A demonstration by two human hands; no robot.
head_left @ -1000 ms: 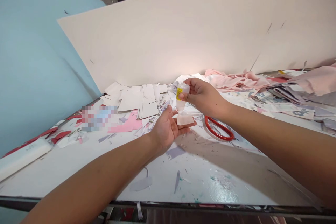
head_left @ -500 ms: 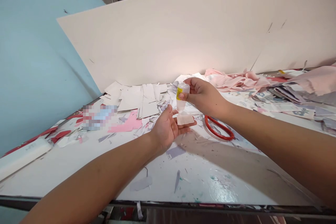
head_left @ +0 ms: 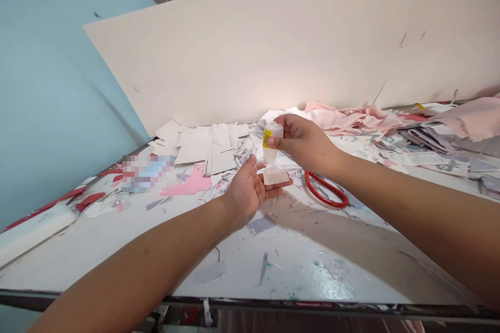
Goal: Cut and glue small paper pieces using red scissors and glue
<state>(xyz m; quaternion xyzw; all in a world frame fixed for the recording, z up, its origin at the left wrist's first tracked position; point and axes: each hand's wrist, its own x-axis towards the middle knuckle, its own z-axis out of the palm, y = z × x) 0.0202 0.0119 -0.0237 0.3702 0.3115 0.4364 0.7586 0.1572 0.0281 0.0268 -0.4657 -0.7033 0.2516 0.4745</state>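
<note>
See large cream flat board (head_left: pixel 253 57) upright behind small translucent plastic bottle with yellow label (head_left: pixel 271 154). Note glossy white worktop (head_left: pixel 105 239) under bottle, littered with scraps (head_left: pixel 211 272). Find crumpled pale pink cloth (head_left: pixel 351 118) beyond bottle, to right; loose off-white card sheets (head_left: pixel 193 145) to left. See right hand (head_left: pixel 308 143) gripping upended bottle; left hand (head_left: pixel 248 190) below bottle, palm up, fingers extended. Note smooth red loop (head_left: pixel 344 203) right of bottle. Find small white rectangular piece (head_left: pixel 275 177) lying on left hand, under bottle; cannot tell whether touching tip.
</note>
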